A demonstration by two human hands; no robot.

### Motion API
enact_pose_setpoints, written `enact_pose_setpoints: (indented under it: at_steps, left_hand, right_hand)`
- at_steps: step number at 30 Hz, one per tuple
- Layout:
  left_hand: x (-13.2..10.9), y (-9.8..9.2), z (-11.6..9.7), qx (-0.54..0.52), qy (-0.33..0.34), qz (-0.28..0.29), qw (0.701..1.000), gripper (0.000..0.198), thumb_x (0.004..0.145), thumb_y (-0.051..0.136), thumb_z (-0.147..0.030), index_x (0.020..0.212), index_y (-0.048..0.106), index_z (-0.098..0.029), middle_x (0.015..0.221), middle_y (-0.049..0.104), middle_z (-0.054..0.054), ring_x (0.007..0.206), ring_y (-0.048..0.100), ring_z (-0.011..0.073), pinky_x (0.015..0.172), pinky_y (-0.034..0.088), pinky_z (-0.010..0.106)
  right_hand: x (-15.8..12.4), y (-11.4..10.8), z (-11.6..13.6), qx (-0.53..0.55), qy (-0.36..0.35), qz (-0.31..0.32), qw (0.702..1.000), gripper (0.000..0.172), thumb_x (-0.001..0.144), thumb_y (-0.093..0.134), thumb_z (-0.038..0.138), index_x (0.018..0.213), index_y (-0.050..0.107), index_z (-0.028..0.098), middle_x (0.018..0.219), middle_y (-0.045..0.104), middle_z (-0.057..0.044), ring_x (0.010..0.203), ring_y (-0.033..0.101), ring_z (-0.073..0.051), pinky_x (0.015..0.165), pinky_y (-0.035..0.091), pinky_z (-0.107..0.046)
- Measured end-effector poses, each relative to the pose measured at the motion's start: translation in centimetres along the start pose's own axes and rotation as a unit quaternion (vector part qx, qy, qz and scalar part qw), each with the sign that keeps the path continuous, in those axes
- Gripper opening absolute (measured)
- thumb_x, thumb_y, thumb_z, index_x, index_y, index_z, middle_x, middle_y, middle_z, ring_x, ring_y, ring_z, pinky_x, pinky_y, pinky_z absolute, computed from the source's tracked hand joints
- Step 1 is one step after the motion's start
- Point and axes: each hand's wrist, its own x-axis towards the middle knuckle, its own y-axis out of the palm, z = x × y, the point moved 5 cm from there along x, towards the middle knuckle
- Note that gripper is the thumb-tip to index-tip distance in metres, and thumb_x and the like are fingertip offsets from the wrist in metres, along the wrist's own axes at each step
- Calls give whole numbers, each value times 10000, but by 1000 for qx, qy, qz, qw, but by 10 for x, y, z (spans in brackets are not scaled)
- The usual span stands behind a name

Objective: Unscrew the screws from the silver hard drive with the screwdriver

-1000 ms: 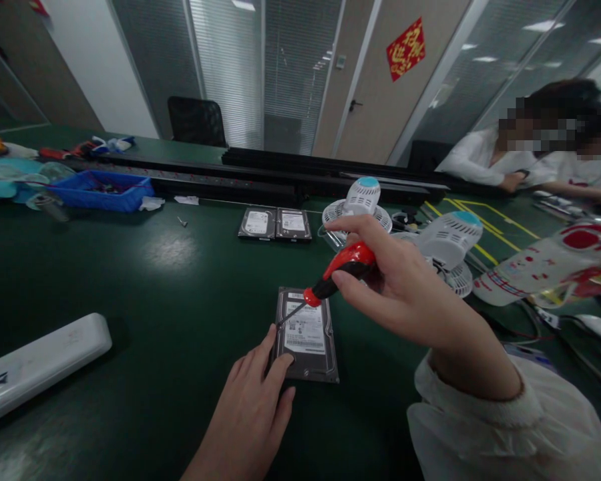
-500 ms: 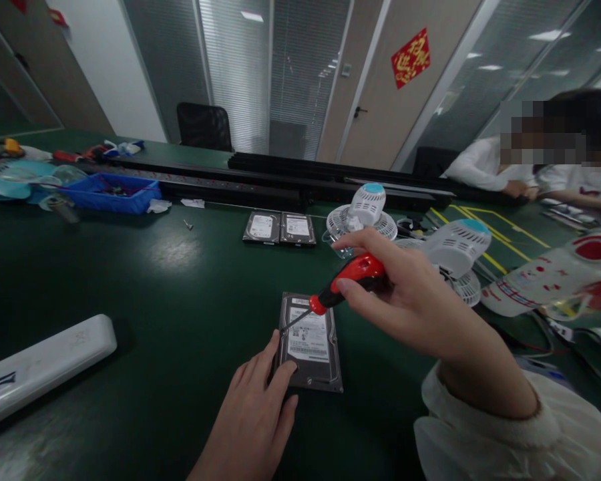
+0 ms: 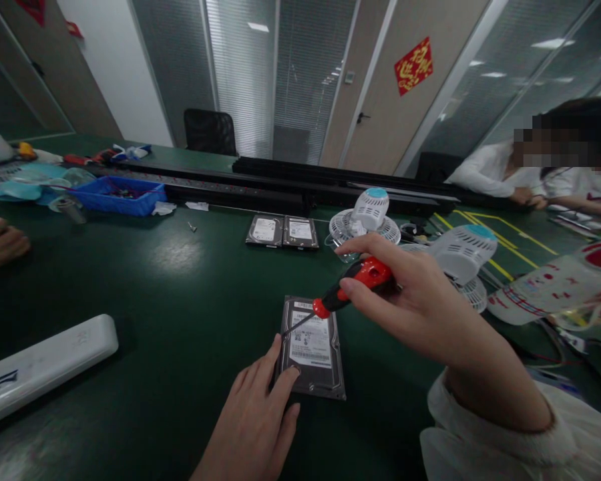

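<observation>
The right hand point(image 3: 405, 294) holds a screwdriver point(image 3: 363, 280) with red and black handle; its grip is closed around the rear part of this handle, with the thumb lying along the side and one finger stretched out above it. The shaft goes obliquely down to the left, and its tip reaches the left edge of a hard drive point(image 3: 313, 347), near the index fingertip of the left hand point(image 3: 255, 411). This hard drive lies flat on the green table point(image 3: 180, 321), with its white label upward, in front of the person and between the two hands. The left hand is laid at its near left side: the thumb rests upon the top face, and the index finger is along the left edge. The other fingers are loosely bent; whether they pinch the drive, I cannot tell. Farther back on the table, two more drives point(image 3: 283, 232) lie side by side, and to their right stands a small white fan point(image 3: 370, 214) with a light-blue top. To their left, a tiny metal piece point(image 3: 192, 228) lies on the table, and beyond it there is a blue tray point(image 3: 113, 204) with small parts inside. A long white case point(image 3: 50, 367) marked "21" lies to the left of the left hand. At the left border, another person's hand point(image 3: 3, 246) is partly visible, well apart from the drive.
</observation>
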Motion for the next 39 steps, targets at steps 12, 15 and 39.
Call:
enact_pose_setpoints:
  at_steps: [12,15,39]
  left_hand:
    - [0,2,2,4,0,9,1000,400,938,585,-200,1333,602,-257,1581,540,187,1272,690,363,901,664,529]
    - [0,1,1,2,3,10,1000,402,930,581,-185,1327,600,-244,1582,537,194,1295,674,366,927,654,538]
    - [-1,2,0,10,3,-12,1000,361,967,562,-218,1324,589,-259,1577,544,173,1254,692,349,899,659,534]
  right_hand:
    - [-1,-1,1,-23,-3,-1,1000,309,987,594,437,1190,630,206,605,542,64,520,487,-102,544,338,-237]
    - [-3,-1,2,-30,-10,2,1000,319,976,581,356,1260,596,211,625,551,65,531,506,-103,551,347,-234]
    - [-5,-1,7,10,-27,-15,999,491,914,603,258,1373,471,143,739,573,53,567,506,-100,570,390,-249]
